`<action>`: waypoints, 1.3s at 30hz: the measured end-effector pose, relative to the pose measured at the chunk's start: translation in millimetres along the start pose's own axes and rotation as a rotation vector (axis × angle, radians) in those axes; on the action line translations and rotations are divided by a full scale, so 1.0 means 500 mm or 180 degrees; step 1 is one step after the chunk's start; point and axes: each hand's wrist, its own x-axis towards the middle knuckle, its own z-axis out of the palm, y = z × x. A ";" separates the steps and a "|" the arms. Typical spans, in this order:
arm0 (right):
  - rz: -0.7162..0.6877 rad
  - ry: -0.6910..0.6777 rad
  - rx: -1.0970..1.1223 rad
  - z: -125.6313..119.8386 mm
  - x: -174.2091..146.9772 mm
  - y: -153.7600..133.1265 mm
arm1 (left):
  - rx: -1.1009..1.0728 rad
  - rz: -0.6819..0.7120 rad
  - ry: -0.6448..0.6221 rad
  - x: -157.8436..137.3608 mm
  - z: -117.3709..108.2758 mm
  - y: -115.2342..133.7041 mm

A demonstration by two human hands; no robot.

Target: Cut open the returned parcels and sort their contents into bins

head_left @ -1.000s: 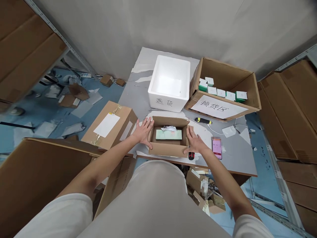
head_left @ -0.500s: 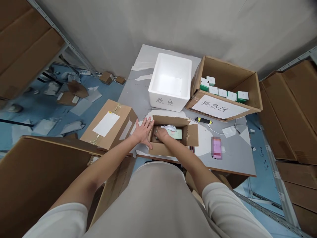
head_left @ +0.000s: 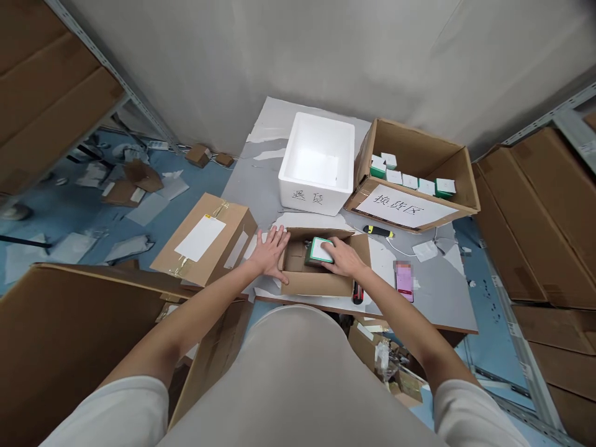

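Note:
A small open cardboard box [head_left: 319,284] stands near the table's front edge. My left hand [head_left: 269,251] lies with fingers spread against its left end. Inside the opening, my right hand [head_left: 342,257] grips a small green-and-white box [head_left: 320,250] from its right side. The white top of that box faces up, and its right edge is hidden under my fingers. To the left of it, the brown bottom of the cardboard box shows. A red-and-black box cutter [head_left: 358,293] lies by the front right corner, below my right forearm.
Behind stands a white foam box [head_left: 316,202]. A large labelled carton [head_left: 419,135] to its right holds several green-and-white boxes [head_left: 410,181]. A taped carton [head_left: 235,217] sits left. On the right lie a yellow-and-black utility knife [head_left: 378,231] and a pink-screened phone [head_left: 404,282].
My right hand has moved right from the left part of the cardboard box and now grips the green-and-white box. The crumpled whitish piece is out of sight. My left hand stays in place.

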 end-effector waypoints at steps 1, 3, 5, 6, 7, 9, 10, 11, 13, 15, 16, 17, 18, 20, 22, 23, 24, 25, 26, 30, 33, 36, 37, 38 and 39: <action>0.0076 0.0049 0.0050 0.009 -0.012 0.008 | 0.0007 0.0094 0.0032 -0.003 0.003 -0.001; 0.0148 0.0194 0.0178 0.028 -0.021 0.014 | 0.0009 0.0263 0.0061 -0.007 0.008 -0.005; 0.0064 0.0295 0.0362 0.043 -0.014 0.010 | -0.0005 0.0347 0.0036 -0.008 0.012 -0.007; -0.0030 0.0304 0.0454 0.048 -0.008 0.007 | -0.0014 0.0353 0.0016 -0.007 0.013 -0.008; -0.0127 0.0300 0.0528 0.051 0.000 0.003 | -0.0022 0.0342 -0.0001 -0.005 0.014 -0.009; -0.0258 0.0315 0.0612 0.050 0.013 -0.002 | -0.0033 0.0295 -0.0014 0.000 0.014 -0.008; -0.0272 0.0358 0.0633 0.046 0.017 -0.002 | -0.0038 0.0267 -0.0006 0.004 0.013 -0.007; -0.0261 0.0426 0.0655 0.037 0.018 -0.002 | -0.0042 0.0236 0.0009 0.009 0.013 -0.006; -0.0198 0.0666 0.0710 0.007 0.010 0.004 | -0.0051 0.0172 0.0041 0.022 0.010 -0.005; -0.0125 0.1040 0.0762 -0.043 -0.013 0.013 | -0.0055 0.0104 0.0037 0.042 0.004 -0.008; -0.0115 0.1263 0.0776 -0.075 -0.031 0.017 | -0.0055 0.0074 0.0008 0.055 0.000 -0.011; -0.0126 0.1490 0.0784 -0.108 -0.054 0.021 | -0.0055 0.0044 -0.0037 0.070 -0.006 -0.016; -0.0162 0.1715 0.0786 -0.141 -0.079 0.023 | -0.0055 0.0008 -0.0095 0.087 -0.014 -0.023; -0.0293 0.2120 0.0785 -0.195 -0.134 0.021 | -0.0057 -0.0084 -0.0221 0.122 -0.030 -0.038; -0.0422 0.2279 0.0772 -0.214 -0.182 0.011 | -0.0069 -0.0190 -0.0318 0.156 -0.047 -0.054; -0.0471 0.2247 0.0778 -0.207 -0.200 0.004 | -0.0081 -0.0230 -0.0338 0.170 -0.055 -0.061; -0.0510 0.2152 0.0798 -0.189 -0.212 -0.004 | -0.0095 -0.0245 -0.0334 0.181 -0.062 -0.067; -0.0528 0.2008 0.0833 -0.161 -0.217 -0.012 | -0.0111 -0.0233 -0.0302 0.187 -0.068 -0.071; -0.0529 0.1839 0.0879 -0.126 -0.215 -0.020 | -0.0125 -0.0197 -0.0246 0.188 -0.073 -0.074; -0.0377 0.1223 0.1001 0.032 -0.170 -0.039 | -0.0206 0.0050 0.0262 0.133 -0.079 -0.050; -0.0254 0.1083 0.1208 0.110 -0.132 -0.039 | -0.0476 0.0545 0.0733 0.056 -0.064 0.015; -0.0147 0.1115 0.1598 0.145 -0.111 -0.032 | -0.0869 0.1375 0.0615 0.009 -0.032 0.107; -0.0121 0.1131 0.1778 0.151 -0.107 -0.031 | -0.0917 0.1379 0.0525 0.008 -0.021 0.136; -0.0083 0.1160 0.1993 0.157 -0.105 -0.030 | -0.0915 0.1273 0.0452 0.012 -0.012 0.162; -0.0010 0.1195 0.2245 0.165 -0.103 -0.030 | -0.0897 0.1140 0.0379 0.022 -0.004 0.184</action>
